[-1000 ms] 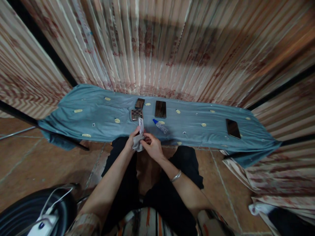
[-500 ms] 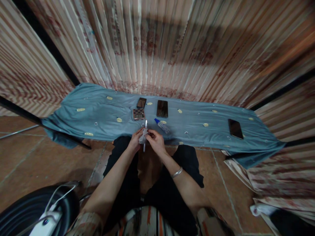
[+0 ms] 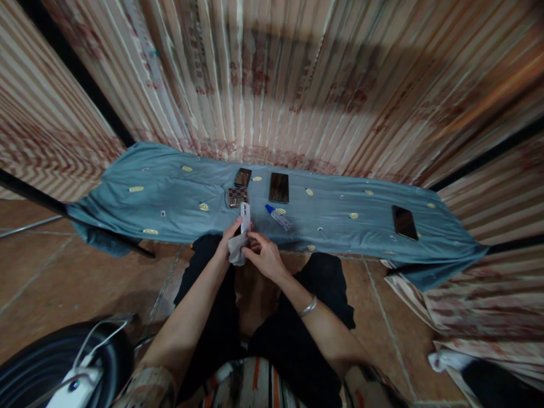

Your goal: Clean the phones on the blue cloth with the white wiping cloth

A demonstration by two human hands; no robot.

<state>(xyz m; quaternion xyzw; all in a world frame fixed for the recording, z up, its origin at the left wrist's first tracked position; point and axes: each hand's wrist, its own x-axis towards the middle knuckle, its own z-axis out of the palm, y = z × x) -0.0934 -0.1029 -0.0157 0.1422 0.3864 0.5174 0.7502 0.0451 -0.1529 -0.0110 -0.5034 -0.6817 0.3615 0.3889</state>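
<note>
A pale phone point(image 3: 245, 213) stands angled up over the front edge of the cloth-covered surface, its back with the camera lenses turned toward me. My left hand point(image 3: 226, 242) is closed around the phone's left side. My right hand point(image 3: 266, 256) pinches a light grey cloth point(image 3: 237, 251) against the phone's lower part, which the cloth covers. Just beyond the phone lies a checkered case point(image 3: 237, 197), with a small dark glossy item point(image 3: 243, 177) behind it. A clear bottle with a blue cap point(image 3: 279, 219) lies to the right of my hands.
A black phone point(image 3: 279, 188) lies behind the bottle, and another dark phone point(image 3: 405, 222) at the far right of the blue-green sheet point(image 3: 331, 226). Dark poles and striped curtains surround the surface. A coiled black hose point(image 3: 38, 357) and white power strip point(image 3: 76, 388) are at lower left.
The phone has turned from edge-on to show its back and shifted slightly left. The grey cloth now hangs lower around its bottom part, and both hands have moved a little left.
</note>
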